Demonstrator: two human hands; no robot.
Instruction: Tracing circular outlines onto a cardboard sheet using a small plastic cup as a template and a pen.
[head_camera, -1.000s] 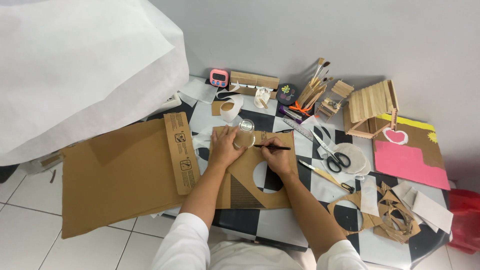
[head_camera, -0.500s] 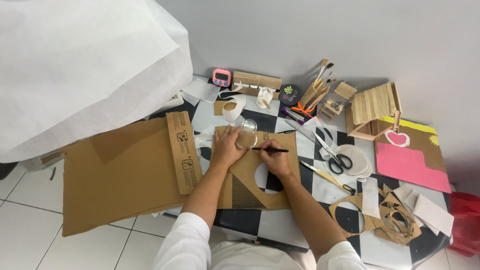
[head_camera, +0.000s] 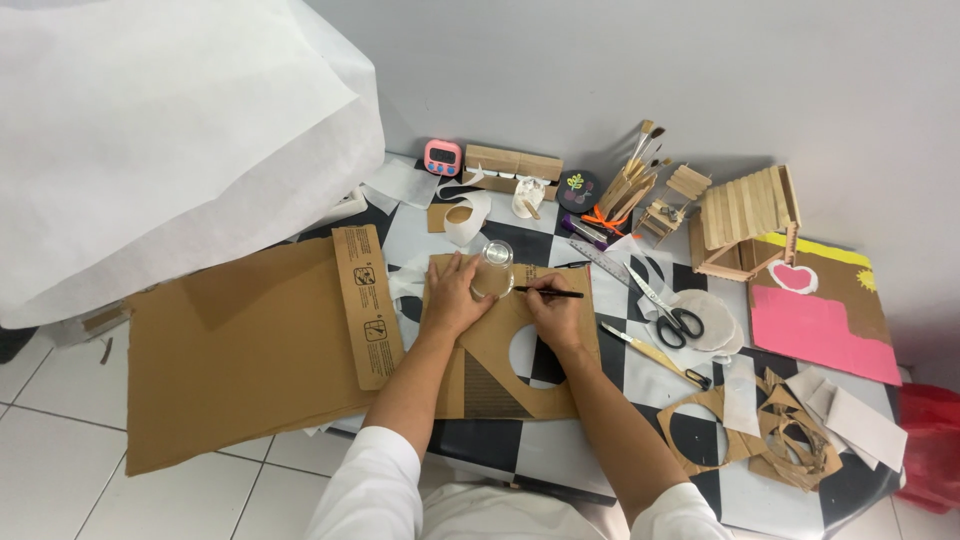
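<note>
Since a second ago, little has changed: the right hand (head_camera: 556, 312) has carried the black pen (head_camera: 550, 292) slightly along the rim of the clear glass (head_camera: 493, 268), and the camera view has drifted slightly.

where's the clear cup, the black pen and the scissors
clear cup (head_camera: 493, 270), head view, point on its round upturned base under the left hand's fingertips
black pen (head_camera: 556, 293), head view, point on mid barrel beyond the right hand
scissors (head_camera: 668, 310), head view, point near the pivot above the black handles
</note>
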